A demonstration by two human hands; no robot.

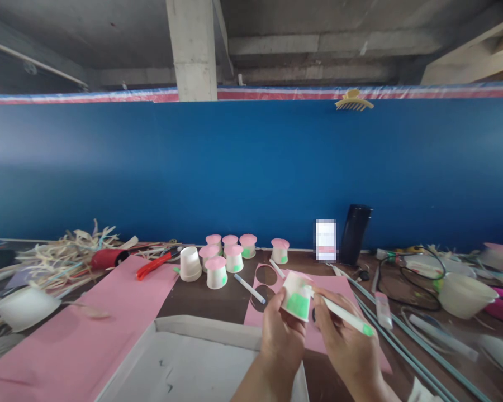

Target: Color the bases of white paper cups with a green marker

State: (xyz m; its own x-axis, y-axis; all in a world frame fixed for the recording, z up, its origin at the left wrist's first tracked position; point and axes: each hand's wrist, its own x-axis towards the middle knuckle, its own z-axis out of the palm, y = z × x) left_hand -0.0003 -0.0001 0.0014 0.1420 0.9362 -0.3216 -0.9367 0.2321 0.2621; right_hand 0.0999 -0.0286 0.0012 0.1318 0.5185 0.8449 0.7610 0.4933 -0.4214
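My left hand (283, 329) is closed around a white paper cup (291, 285) with a green coloured patch on its side. A green marker (346, 314) sits in my right hand (354, 346), its tip end close to the cup's wall; whether it touches I cannot tell. Under both hands lies a pink paper sheet (337, 285) with round holes cut in it. Several small cups with pink paper tops, among them a front one (217, 273), stand beyond my left hand, some with green patches. Beside them is a plain white cup stack (190, 264).
An open white box (201, 357) lies in front. Left are pink paper (121, 301), an orange-red cutter (154, 266) and paper strips (79, 248). A blue-capped marker (250, 288) lies mid-table. Right are a black cylinder (355, 234), grey-blue tubes (406, 340) and a tub (465, 295).
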